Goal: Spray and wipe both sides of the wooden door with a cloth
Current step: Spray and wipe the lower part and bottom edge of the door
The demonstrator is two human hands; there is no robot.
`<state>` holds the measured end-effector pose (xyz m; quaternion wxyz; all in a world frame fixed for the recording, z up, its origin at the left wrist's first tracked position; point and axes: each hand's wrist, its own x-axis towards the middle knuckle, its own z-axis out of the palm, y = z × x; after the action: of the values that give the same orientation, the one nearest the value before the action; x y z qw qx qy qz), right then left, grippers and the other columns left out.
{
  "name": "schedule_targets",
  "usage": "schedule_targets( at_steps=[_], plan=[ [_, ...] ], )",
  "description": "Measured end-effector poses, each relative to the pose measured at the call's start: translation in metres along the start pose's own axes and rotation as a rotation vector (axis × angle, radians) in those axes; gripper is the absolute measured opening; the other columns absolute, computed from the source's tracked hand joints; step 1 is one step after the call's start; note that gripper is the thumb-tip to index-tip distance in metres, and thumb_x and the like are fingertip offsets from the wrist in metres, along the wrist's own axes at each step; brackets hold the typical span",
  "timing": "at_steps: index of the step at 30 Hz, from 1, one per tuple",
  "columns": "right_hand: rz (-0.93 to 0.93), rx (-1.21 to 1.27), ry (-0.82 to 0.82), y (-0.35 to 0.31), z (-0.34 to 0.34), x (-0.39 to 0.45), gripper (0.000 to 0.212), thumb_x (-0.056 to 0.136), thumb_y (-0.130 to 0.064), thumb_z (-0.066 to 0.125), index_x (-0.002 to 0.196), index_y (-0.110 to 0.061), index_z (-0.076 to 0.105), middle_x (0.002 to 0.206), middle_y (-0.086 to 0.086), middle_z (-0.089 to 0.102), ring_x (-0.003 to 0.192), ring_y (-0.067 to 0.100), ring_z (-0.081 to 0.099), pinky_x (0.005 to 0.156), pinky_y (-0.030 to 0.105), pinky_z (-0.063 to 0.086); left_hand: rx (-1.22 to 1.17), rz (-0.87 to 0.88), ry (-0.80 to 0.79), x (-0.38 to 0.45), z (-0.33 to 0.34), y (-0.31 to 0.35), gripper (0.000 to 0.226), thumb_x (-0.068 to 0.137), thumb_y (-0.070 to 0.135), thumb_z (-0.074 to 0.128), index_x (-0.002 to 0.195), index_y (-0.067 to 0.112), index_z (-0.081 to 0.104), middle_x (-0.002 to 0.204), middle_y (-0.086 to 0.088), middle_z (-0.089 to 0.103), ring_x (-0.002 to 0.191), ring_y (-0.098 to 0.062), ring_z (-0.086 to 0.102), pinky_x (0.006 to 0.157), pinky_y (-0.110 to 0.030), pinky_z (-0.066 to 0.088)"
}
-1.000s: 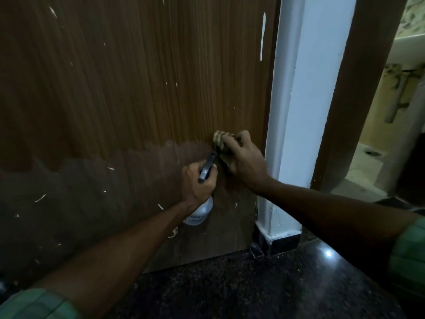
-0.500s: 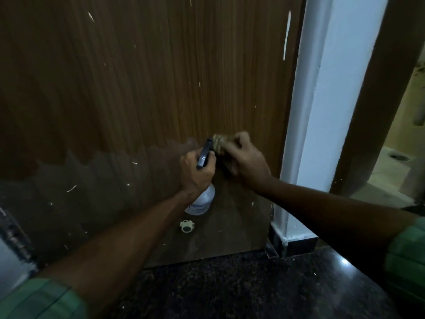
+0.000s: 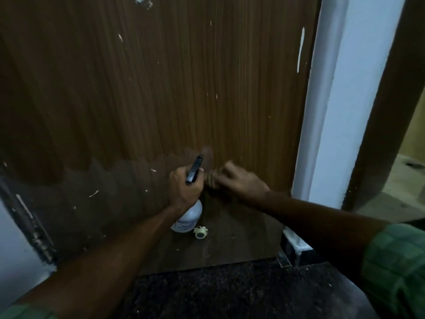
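The brown wooden door [image 3: 161, 93] fills most of the head view; its lower band looks darker and wet. My left hand [image 3: 184, 188] grips a spray bottle [image 3: 188, 221] with a white body and a black trigger head, its nozzle aimed at the door. Just to the right, my right hand [image 3: 239, 180] presses a bunched tan cloth [image 3: 210, 179] against the door's lower part. The hand is blurred with motion. Most of the cloth is hidden under the fingers.
A small cream door stopper [image 3: 200, 232] is fixed low on the door. A white door frame [image 3: 322, 125] stands at the right, with a second dark door edge [image 3: 381, 111] beyond. Hinges [image 3: 34, 229] show at the far left. The floor [image 3: 230, 291] is dark speckled stone.
My right hand with the cloth has slid down and left on the door. The view has shifted, bringing the door stopper and the left hinge edge into sight.
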<state>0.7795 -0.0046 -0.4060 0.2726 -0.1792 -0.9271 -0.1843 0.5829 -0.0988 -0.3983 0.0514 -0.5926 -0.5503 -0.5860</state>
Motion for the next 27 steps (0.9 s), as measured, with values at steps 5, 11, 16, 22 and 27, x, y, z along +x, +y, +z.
schedule_targets(
  at_steps=[5, 11, 16, 22, 27],
  plan=[
    [-0.078, -0.051, -0.023, -0.005, -0.007, 0.012, 0.066, 0.090, -0.024, 0.071, 0.149, -0.021, 0.042, 0.142, 0.013, 0.031, 0.110, 0.028, 0.060, 0.072, 0.031, 0.054, -0.010, 0.011, -0.028, 0.000, -0.014, -0.003, 0.039, 0.093, 0.026, 0.061, 0.062, 0.003, 0.056, 0.051, -0.007, 0.055, 0.043, -0.022, 0.052, 0.045, -0.038, 0.040],
    [0.230, 0.055, 0.340, -0.033, -0.018, 0.054, 0.054, 0.094, -0.030, 0.064, 0.144, -0.016, 0.049, 0.138, 0.014, 0.042, 0.110, 0.022, 0.057, 0.084, 0.030, 0.057, 0.008, 0.020, -0.017, -0.008, -0.027, -0.012, 0.040, 0.093, 0.023, 0.062, 0.059, 0.005, 0.053, 0.050, -0.005, 0.052, 0.046, -0.024, 0.052, 0.046, -0.025, 0.033],
    [-0.152, -0.159, -0.371, -0.035, -0.001, 0.033, 0.072, 0.096, -0.027, 0.067, 0.156, -0.027, 0.028, 0.152, 0.012, 0.016, 0.119, 0.029, 0.054, 0.079, 0.033, 0.055, -0.013, -0.018, -0.001, 0.000, -0.045, -0.008, 0.040, 0.099, 0.020, 0.064, 0.060, 0.013, 0.054, 0.051, -0.007, 0.054, 0.044, -0.023, 0.053, 0.043, -0.028, 0.040],
    [0.264, 0.124, 0.359, -0.055, -0.027, 0.086, 0.053, 0.090, -0.032, 0.060, 0.140, -0.015, 0.052, 0.138, 0.012, 0.042, 0.105, 0.021, 0.060, 0.079, 0.026, 0.055, -0.013, -0.049, -0.003, 0.000, -0.066, -0.029, 0.049, 0.092, 0.043, 0.056, 0.068, 0.001, 0.058, 0.054, -0.015, 0.057, 0.046, -0.033, 0.059, 0.047, -0.051, 0.051],
    [-0.125, -0.138, -0.187, -0.066, 0.013, 0.061, 0.067, 0.095, -0.021, 0.068, 0.153, -0.023, 0.034, 0.153, 0.017, 0.026, 0.116, 0.032, 0.057, 0.079, 0.036, 0.058, 0.055, -0.080, -0.008, -0.004, -0.079, -0.030, 0.041, 0.096, 0.028, 0.064, 0.064, 0.004, 0.057, 0.052, -0.012, 0.056, 0.045, -0.031, 0.057, 0.045, -0.042, 0.047]
  ],
)
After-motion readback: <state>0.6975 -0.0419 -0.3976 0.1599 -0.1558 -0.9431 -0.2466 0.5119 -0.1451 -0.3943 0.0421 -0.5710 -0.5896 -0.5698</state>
